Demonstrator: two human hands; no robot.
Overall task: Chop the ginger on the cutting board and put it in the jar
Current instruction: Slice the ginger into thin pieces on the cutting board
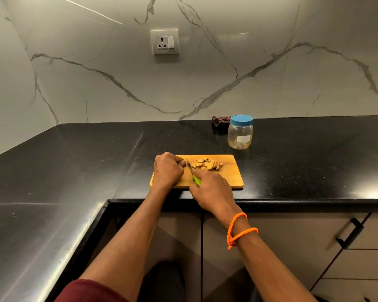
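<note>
- Right now the ginger slices (207,164) lie in a loose heap on the far half of the wooden cutting board (231,179), just to the right of the left hand's fingertips.
- At the left hand (168,170), the fingers are curled tight into a knuckled fist pressed down on the board's left part; a small uncut stub of ginger seems to sit under the fingertips, though it is mostly hidden.
- The right hand (212,190) has its fingers wrapped round the green handle of a knife (193,174); the blade runs forward between the two hands, its edge on the board just beside the left fingertips and at the left edge of the heap.
- An orange beaded cord (238,231) loops twice round the right wrist.
- The jar (240,132) stands upright on the black counter (74,162) behind the board's far right corner, apart from it, its blue lid on; it is clear plastic and looks nearly empty.
- A white label sits on the jar's front; no writing on it can be read.
- A dark crumpled cloth (220,121) lies against the marble wall just left of the jar.
- A wall socket (165,42) with a switch is set in the wall above, with no legible marking.
</note>
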